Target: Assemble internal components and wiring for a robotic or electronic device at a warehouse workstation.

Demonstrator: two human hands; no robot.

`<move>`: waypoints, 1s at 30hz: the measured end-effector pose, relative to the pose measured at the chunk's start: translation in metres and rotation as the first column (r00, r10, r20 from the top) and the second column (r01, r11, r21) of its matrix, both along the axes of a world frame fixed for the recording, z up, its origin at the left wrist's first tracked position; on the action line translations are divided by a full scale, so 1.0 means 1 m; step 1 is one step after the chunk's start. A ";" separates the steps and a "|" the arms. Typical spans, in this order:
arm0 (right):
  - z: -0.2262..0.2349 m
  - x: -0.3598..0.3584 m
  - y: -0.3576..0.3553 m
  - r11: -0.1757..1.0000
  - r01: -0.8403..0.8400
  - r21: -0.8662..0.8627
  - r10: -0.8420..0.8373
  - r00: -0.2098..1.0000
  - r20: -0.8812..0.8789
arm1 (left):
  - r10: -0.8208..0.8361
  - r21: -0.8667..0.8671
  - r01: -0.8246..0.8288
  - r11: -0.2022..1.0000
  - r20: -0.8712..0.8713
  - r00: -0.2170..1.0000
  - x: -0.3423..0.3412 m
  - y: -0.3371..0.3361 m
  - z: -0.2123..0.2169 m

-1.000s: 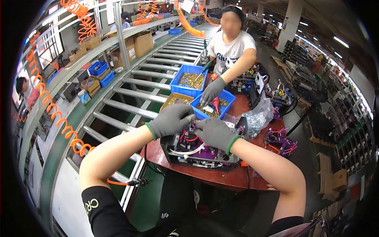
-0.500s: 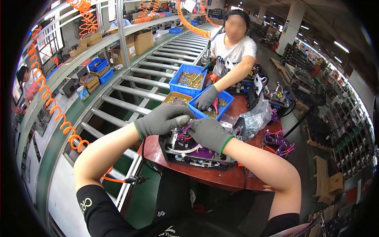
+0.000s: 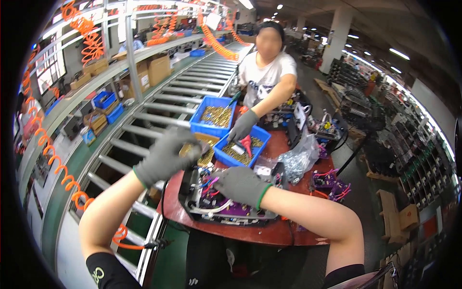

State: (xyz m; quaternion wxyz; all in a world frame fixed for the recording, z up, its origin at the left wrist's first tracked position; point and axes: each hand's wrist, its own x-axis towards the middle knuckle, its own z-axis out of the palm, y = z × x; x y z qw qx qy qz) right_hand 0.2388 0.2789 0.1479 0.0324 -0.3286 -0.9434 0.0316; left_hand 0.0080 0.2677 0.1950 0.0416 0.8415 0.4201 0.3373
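Observation:
In front of me an open black chassis (image 3: pixel 269 219) holds purple circuit boards and bundled wires. My right hand (image 3: pixel 243 187), in a grey glove with green cuff, lies over it with fingertips closed on thin pink wires (image 3: pixel 213 183). My left hand (image 3: pixel 168 155), gloved alike, is raised to the left of the chassis. It partly covers a cardboard box of small screws (image 3: pixel 206 156). Motion smears its fingers, so I cannot tell whether they hold anything.
Opposite me, a co-worker's gloved hand (image 3: pixel 243 126) reaches into a blue bin (image 3: pixel 222 159) of screws, where a red-handled tool (image 3: pixel 247 144) lies. Another blue bin (image 3: pixel 197 126) stands behind. A plastic bag (image 3: pixel 298 161) sits right on the red table (image 3: pixel 173 204). Left runs a roller conveyor (image 3: pixel 159 107).
My left hand has moved away from my right hand, leftward toward the cardboard box. My right hand stays at the wires. The whole view has shifted slightly.

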 end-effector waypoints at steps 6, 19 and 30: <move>0.006 -0.011 0.013 0.997 0.006 -0.078 0.005 0.991 0.137 | -0.105 -0.053 0.092 0.994 -0.362 0.926 0.018 0.001 -0.041; 0.016 -0.009 0.043 0.968 -0.180 -0.176 0.207 0.968 0.144 | -0.107 -0.162 0.047 0.986 -0.387 0.916 0.022 0.012 -0.043; 0.001 -0.006 0.045 0.979 -0.168 -0.119 0.176 0.982 0.061 | -0.146 -0.131 0.098 0.986 -0.428 0.892 0.022 0.016 -0.048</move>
